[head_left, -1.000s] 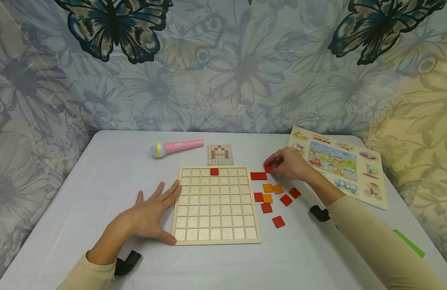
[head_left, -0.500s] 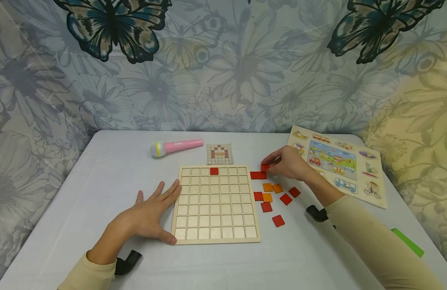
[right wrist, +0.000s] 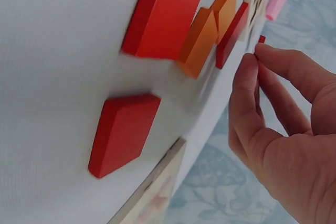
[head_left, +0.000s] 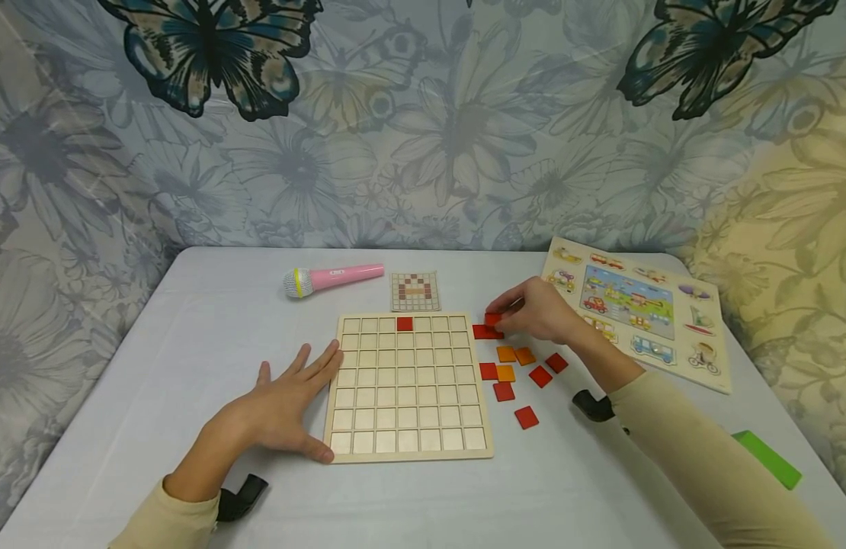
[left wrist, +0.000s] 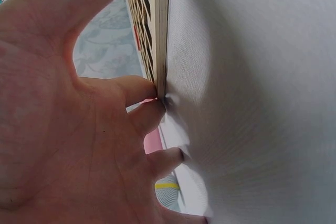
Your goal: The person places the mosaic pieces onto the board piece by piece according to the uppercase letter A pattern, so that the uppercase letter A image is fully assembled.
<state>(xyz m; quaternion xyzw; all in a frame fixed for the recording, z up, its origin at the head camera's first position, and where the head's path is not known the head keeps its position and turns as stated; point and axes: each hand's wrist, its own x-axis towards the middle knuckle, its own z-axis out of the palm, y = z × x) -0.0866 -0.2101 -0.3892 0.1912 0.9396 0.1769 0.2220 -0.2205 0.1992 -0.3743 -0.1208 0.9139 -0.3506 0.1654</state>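
A pale floral backdrop with two dark butterflies rises behind the white-covered table where you work. In the head view, your left grip is spread wide along the left side of the wooden grid board, thumb at the near corner and index finger farther up, grasping nothing and apparently steadying it. Your right arm comes in from the lower right in a beige sleeve; your right grip is narrow, pinching a red tile just off the board's far right corner, over other red pieces; whether they touch, you cannot tell. Orange tiles and more red ones lie loose beside the board, one red square sits in its top row, and a small pattern card lies beyond it. The step in hand looks like bringing a tile to the board; the next move would call for clearing the rim and seating it squarely in a cell. From the left wrist, your palm faces the camera, index finger against the board's edge, other fingertips reaching down to the table. From the right wrist, your fingertips meet, and only a sliver of red shows past them.
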